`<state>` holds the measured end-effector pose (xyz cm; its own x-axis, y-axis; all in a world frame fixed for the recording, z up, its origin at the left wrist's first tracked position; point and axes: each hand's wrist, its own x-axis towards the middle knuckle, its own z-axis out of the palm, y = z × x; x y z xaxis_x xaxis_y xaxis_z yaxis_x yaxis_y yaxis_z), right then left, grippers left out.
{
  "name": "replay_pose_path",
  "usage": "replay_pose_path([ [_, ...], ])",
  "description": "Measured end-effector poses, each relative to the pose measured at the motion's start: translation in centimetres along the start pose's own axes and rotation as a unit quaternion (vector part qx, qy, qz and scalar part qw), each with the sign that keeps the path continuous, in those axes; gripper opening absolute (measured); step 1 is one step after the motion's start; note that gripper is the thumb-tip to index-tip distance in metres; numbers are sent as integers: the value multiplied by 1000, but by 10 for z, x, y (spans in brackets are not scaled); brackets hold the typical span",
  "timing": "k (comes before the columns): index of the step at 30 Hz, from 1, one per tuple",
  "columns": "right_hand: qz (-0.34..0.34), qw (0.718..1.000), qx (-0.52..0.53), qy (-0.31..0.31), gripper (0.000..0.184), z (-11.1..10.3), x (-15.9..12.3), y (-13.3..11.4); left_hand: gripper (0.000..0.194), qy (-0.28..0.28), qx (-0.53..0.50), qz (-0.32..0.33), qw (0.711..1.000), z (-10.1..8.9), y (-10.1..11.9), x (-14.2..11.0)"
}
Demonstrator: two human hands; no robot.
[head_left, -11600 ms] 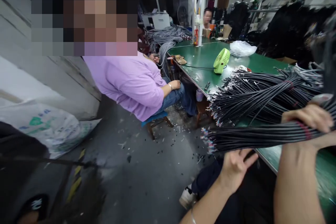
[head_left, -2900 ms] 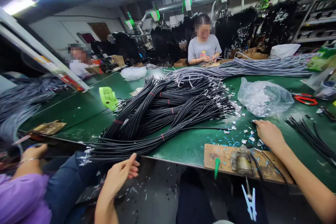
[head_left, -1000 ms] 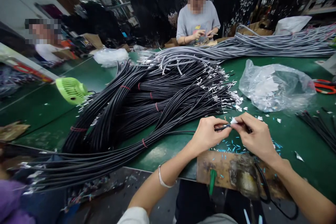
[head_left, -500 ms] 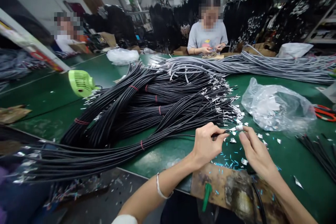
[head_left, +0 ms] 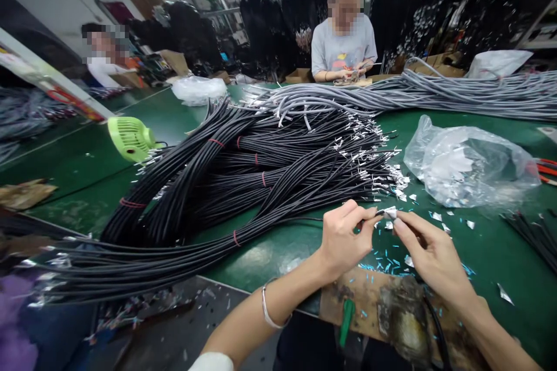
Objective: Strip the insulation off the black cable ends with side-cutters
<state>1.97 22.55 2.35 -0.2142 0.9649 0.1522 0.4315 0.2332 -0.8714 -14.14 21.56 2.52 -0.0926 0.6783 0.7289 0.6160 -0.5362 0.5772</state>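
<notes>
My left hand (head_left: 348, 237) is closed in a pinch around a black cable (head_left: 304, 219), just behind its end. At that end a piece of silver foil (head_left: 389, 212) sticks out to the right. The thumb and forefinger of my right hand (head_left: 429, 243) are at the foil's right edge, pinched close together. Beside my left hand lie bundles of black cables (head_left: 226, 191) with silvery ends, tied with red bands. Blue scraps (head_left: 387, 264) and bits of foil are scattered on the green table (head_left: 256, 261) under my hands.
A clear plastic bag (head_left: 474, 168) with scraps stands at the right, near orange-handled scissors (head_left: 547, 169). Grey cables (head_left: 391, 95) stretch across the back. A green fan (head_left: 130, 138) is at the left. A wooden board (head_left: 361, 295) with a metal fixture sits at the front edge. A co-worker (head_left: 343, 40) sits opposite.
The view has shifted slightly. My right fingers have come to the foil at the cable end, which looks more spread out now. My left hand keeps its pinch on the cable.
</notes>
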Motion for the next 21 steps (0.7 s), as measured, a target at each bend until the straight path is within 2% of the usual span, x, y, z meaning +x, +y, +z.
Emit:
replay_pose_path([
  [12, -10, 1000, -10, 8, 32, 0, 1, -3, 13, 8, 85, 67, 994, 5, -5, -7],
  [14, -13, 1000, -16, 18, 31, 0, 1, -4, 11, -14, 61, 41, 997, 3, -4, -6],
  [18, -11, 1000, -22, 19, 29, -2, 2, -5, 11, -90, -23, -76, 993, -4, -1, 1],
  [21, 11, 999, -4, 37, 30, -5, 4, -4, 12, -81, -48, -99, 991, -6, 2, 3],
])
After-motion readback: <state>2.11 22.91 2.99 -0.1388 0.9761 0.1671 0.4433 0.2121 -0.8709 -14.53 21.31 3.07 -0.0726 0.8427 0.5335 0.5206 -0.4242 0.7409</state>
